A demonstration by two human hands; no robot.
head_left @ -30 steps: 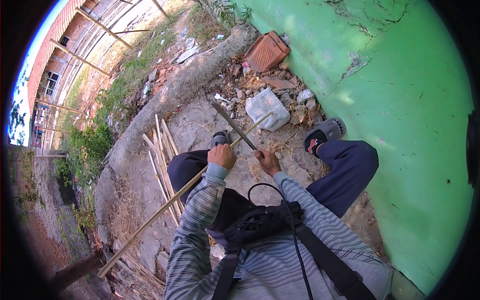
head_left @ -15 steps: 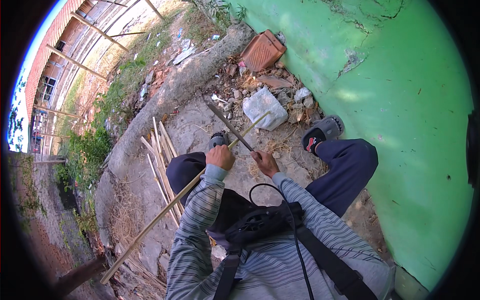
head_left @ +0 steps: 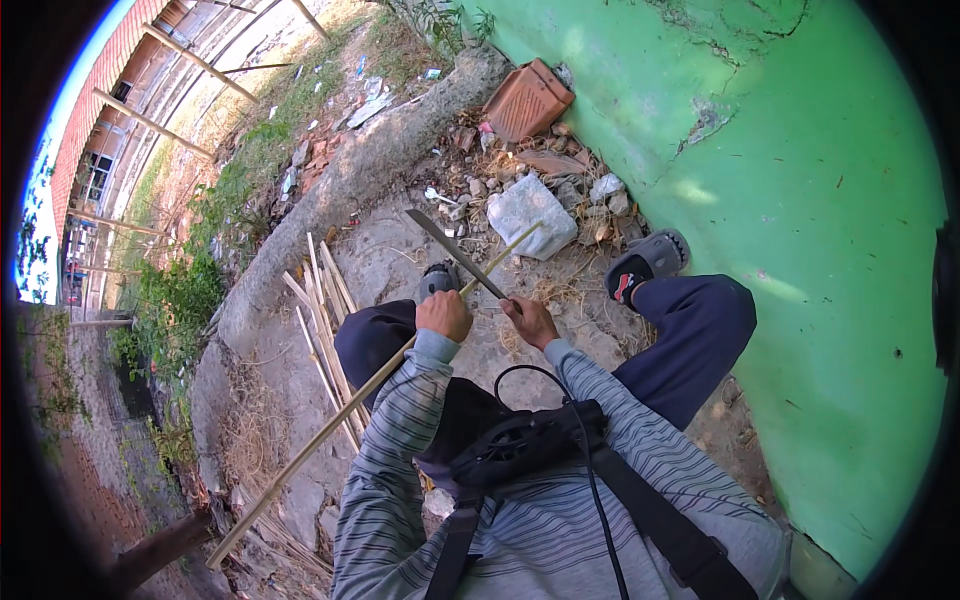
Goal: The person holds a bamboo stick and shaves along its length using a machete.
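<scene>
My left hand [head_left: 445, 316] is closed round a long, thin bamboo strip [head_left: 300, 457]. The strip runs from the lower left, under my left forearm, up past the fist to a far tip over a pale block. My right hand [head_left: 530, 322] grips a long dark knife [head_left: 452, 250] by its handle end. Its blade points up and to the left, crossing the strip just beyond my left fist. Whether the edge touches the strip I cannot tell. More pale strips [head_left: 322, 320] lie in a loose bundle on the ground beside my left knee.
The pale block [head_left: 532, 217] sits among rubble ahead of my feet. Behind it is an orange clay piece [head_left: 529, 101], against the green wall [head_left: 800, 250] on my right. A low rough kerb [head_left: 350, 170] curves along the left. A dark cable [head_left: 590, 450] hangs across my chest.
The knife's tip has shifted slightly to the left. My left hand and the strip have moved a little to the right; both grips stay the same.
</scene>
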